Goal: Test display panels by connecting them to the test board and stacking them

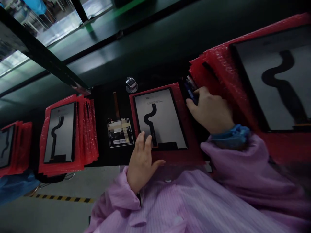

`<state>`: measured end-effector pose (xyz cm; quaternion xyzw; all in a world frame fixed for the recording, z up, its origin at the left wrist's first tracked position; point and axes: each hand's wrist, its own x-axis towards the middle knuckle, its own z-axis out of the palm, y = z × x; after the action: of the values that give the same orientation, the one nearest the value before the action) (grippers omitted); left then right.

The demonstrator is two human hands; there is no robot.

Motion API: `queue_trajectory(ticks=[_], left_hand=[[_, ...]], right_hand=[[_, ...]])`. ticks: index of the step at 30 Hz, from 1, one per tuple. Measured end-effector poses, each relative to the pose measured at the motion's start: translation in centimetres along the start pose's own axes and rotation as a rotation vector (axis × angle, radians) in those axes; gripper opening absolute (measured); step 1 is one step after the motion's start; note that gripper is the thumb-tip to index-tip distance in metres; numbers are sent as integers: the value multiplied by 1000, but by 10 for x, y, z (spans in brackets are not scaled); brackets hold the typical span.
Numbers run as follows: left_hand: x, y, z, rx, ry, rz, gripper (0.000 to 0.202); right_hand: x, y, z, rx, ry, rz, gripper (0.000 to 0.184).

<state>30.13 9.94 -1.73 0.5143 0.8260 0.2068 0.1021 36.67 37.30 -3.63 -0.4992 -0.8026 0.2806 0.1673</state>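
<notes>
A display panel (167, 119) lies on a red bubble-wrap sheet (181, 97) in front of me, grey back up, with a black S-shaped flex cable (150, 120) on it. My left hand (142, 161) rests over its lower left edge, fingers stretched out and holding nothing. Right of the panel, my right hand (211, 111) curls its thumb and index finger about a slim blue pen-like object (190, 91); its other fingertips are hidden. Left of the panel lies a small circuit board (120, 132) with tan tape strips and a brown ribbon cable (116, 105).
Panels on red bubble bags are stacked at the right (252, 84) and the left (81, 139), with another pile (21, 147) farther left. A shiny metal piece (131, 84) sits behind the board. Part of a person's blue sleeve (19, 187) shows at the lower left.
</notes>
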Motion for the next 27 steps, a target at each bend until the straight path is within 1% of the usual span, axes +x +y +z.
queue_trajectory(ticks=[2, 3, 5, 7, 9, 10, 13, 16, 18, 20, 21, 22, 24, 25, 26, 27], left_hand=[[-9, -4, 4, 29, -22, 5, 80], [-12, -5, 6, 39, -19, 7, 78], [-14, -6, 7, 47, -7, 9, 75], [-13, -7, 9, 54, 8, -2, 72], [-10, -7, 12, 68, 17, -22, 71], [-8, -7, 15, 77, 19, -33, 71], [-2, -6, 21, 103, 22, -58, 68], [6, -4, 19, 120, 22, -66, 62], [14, -6, 7, 89, -8, -49, 58], [30, -14, -13, 19, -55, -14, 50], [40, -22, -26, 0, -57, -15, 45], [52, -32, -38, 2, -33, -47, 40], [77, -53, -62, 87, 105, -191, 36], [88, -64, -71, 121, 166, -238, 39], [97, -73, -77, 132, 209, -249, 41], [105, -81, -81, 140, 217, -259, 42]], right_hand=[[-4, 1, 5, -195, 37, -71, 37], [-9, 0, 6, -264, 52, -131, 43], [-24, -5, 8, -327, 40, -291, 49], [-37, -9, 11, -311, -40, -457, 50], [-44, -9, 17, -291, -131, -574, 53], [-45, -8, 20, -291, -159, -603, 55], [-37, -6, 26, -308, -185, -638, 65], [-22, -9, 26, -259, -262, -659, 70], [-13, -15, 25, -120, -322, -611, 74], [-7, -26, 28, 125, -347, -509, 80], [-5, -32, 31, 243, -354, -468, 82], [-5, -39, 35, 343, -364, -446, 83], [-5, -53, 40, 466, -401, -462, 80], [-5, -58, 40, 503, -421, -482, 75], [-4, -62, 37, 549, -434, -493, 71], [0, -64, 32, 597, -431, -501, 64]])
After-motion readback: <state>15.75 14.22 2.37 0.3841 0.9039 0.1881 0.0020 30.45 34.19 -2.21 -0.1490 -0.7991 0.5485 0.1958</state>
